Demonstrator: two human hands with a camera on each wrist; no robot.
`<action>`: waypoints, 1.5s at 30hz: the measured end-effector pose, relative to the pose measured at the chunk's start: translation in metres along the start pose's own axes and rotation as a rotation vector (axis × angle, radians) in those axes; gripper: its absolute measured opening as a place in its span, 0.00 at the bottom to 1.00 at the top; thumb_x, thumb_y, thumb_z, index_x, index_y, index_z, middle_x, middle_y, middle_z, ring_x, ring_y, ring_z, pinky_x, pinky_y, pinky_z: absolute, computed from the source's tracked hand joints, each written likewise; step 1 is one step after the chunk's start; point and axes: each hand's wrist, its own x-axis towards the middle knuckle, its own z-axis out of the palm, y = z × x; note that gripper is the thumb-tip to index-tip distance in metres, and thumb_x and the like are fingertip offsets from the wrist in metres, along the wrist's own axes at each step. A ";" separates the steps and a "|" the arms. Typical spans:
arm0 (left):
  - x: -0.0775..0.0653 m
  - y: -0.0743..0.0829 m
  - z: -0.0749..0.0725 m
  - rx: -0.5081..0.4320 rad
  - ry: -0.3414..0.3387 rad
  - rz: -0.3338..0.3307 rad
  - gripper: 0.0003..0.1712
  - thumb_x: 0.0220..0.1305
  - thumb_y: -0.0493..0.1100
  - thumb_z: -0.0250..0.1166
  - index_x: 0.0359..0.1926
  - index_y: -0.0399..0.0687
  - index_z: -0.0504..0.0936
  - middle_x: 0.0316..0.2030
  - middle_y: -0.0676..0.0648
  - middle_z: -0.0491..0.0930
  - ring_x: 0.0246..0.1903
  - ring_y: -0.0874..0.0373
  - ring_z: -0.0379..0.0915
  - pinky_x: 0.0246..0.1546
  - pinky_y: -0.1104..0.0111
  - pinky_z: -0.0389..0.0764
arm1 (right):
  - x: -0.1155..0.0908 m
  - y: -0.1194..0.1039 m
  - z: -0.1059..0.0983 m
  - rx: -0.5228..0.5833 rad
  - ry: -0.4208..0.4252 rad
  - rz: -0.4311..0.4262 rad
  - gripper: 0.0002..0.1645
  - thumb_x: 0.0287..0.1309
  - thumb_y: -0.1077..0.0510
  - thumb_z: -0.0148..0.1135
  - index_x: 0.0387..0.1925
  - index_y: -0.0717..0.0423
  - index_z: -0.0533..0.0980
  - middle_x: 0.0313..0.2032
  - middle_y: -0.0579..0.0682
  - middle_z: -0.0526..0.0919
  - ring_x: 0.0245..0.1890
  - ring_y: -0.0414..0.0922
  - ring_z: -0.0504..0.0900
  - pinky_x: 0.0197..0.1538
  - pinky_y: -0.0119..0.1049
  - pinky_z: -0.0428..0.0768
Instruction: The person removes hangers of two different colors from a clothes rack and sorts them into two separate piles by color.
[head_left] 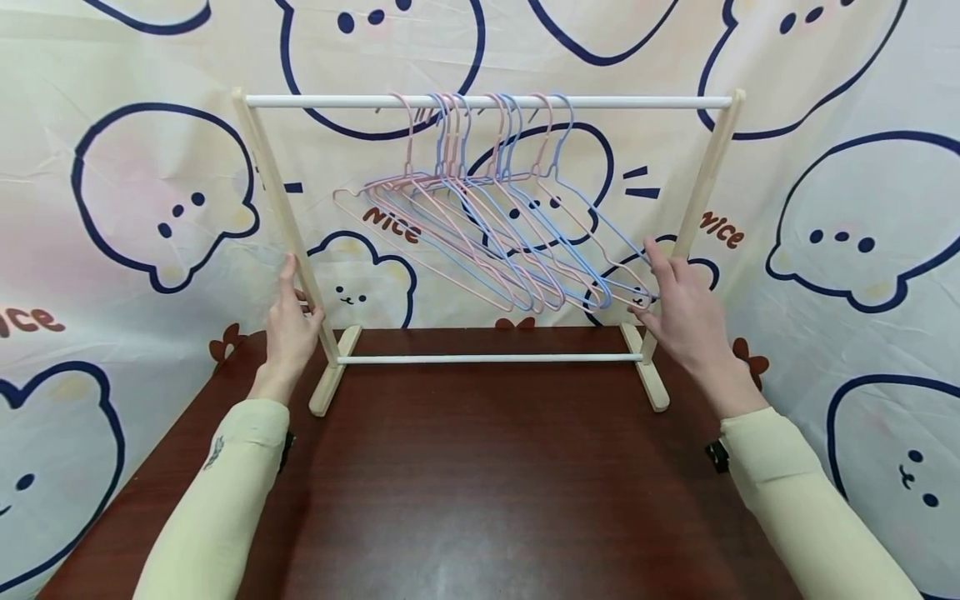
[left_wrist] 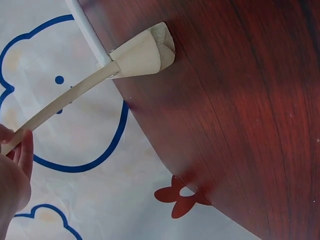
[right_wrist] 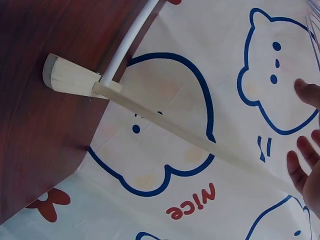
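Observation:
A small wooden clothes rack [head_left: 487,102] with white rods stands at the back of the table. Pink and blue wire hangers [head_left: 517,225] hang bunched around the middle of its top rod. My left hand [head_left: 291,329] grips the rack's left post [left_wrist: 65,102], thumb on one side and fingers on the other. Over by the right post [right_wrist: 165,125], my right hand [head_left: 682,312] has its thumb and fingers spread. Its fingertips are right at the lower ends of the rightmost hangers.
The dark brown wooden table [head_left: 480,483] stretches from the rack's feet toward me. Behind and on both sides hangs a pale cloth [head_left: 862,208] with cartoon bears printed on it. A thin white lower rod [head_left: 487,359] joins the two feet.

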 end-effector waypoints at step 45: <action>0.003 -0.002 -0.001 -0.011 -0.056 -0.001 0.56 0.66 0.29 0.60 0.79 0.68 0.36 0.42 0.31 0.74 0.42 0.31 0.78 0.44 0.40 0.81 | -0.025 -0.009 -0.022 0.346 0.449 0.108 0.41 0.48 0.68 0.75 0.65 0.54 0.73 0.17 0.55 0.74 0.21 0.22 0.61 0.29 0.15 0.62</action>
